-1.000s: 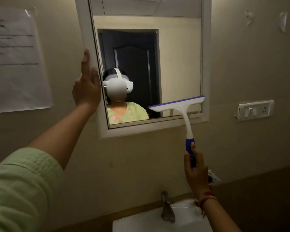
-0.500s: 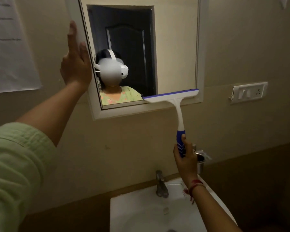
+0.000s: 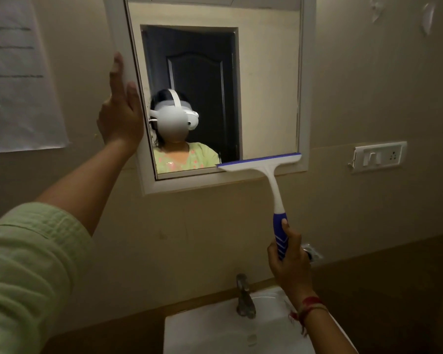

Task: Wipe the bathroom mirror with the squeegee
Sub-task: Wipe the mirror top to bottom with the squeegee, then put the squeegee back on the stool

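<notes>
The mirror [image 3: 266,85] hangs on the wall in a white frame [image 3: 304,98]. A squeegee [image 3: 271,175] with a white head, blue blade edge and blue handle lies against the mirror's bottom right corner, its blade level with the lower frame. My right hand [image 3: 289,267] grips the blue handle from below. Pressed flat against the frame's left side is my left hand [image 3: 122,111], fingers pointing up. The glass reflects a person wearing a white headset and a dark door.
A white sink [image 3: 215,330] with a metal tap [image 3: 244,297] sits below the mirror. A switch plate [image 3: 379,157] is on the wall to the right. A paper sheet [image 3: 18,80] is taped on the left wall.
The squeegee has slid down the right side of the glass to the lower frame. The view dipped toward the sink, then rose again. My left hand stays on the frame.
</notes>
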### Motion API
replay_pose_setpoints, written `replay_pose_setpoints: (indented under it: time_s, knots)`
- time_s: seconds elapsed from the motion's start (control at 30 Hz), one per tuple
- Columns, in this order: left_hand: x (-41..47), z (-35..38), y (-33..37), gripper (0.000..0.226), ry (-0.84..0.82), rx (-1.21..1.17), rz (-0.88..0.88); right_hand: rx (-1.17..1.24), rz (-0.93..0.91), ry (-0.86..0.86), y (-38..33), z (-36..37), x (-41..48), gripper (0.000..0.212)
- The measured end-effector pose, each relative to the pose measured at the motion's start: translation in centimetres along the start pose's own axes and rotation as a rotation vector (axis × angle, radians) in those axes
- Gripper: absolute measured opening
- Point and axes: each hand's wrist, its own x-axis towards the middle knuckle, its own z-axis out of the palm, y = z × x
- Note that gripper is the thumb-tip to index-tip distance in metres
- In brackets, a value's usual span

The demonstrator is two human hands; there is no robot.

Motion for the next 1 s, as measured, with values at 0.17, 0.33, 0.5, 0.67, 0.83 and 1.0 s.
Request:
replay_pose_setpoints:
  time_s: [0.17,0.33,0.5,0.67,0.83,1.0]
  knots:
    - [-0.1,-0.1,0.0,0.047,-0.004,0.008,0.035,0.111,-0.093,0.094,-2.7,-1.0,0.6,0.064]
    - [0.0,-0.5,0.4,0.048,-0.047,0.038,0.035,0.266,-0.113,0.12,-5.8,-2.0,2.9,0.065]
    - [0.2,-0.9,0.6,0.048,-0.096,0.066,0.039,0.335,-0.115,0.028,-7.3,-3.6,4.0,0.072]
    - [0.3,-1.3,0.6,0.05,-0.145,0.108,0.046,0.356,-0.13,-0.07,-7.6,-5.0,3.3,0.078]
    - [-3.6,-3.0,-0.8,0.055,-0.184,0.069,0.009,0.446,-0.104,-0.143,-8.0,-6.1,1.7,0.088]
    - [-11.6,-6.6,-3.5,0.058,-0.328,0.026,-0.176,0.494,-0.06,-0.304,-8.1,-6.3,0.6,0.077]
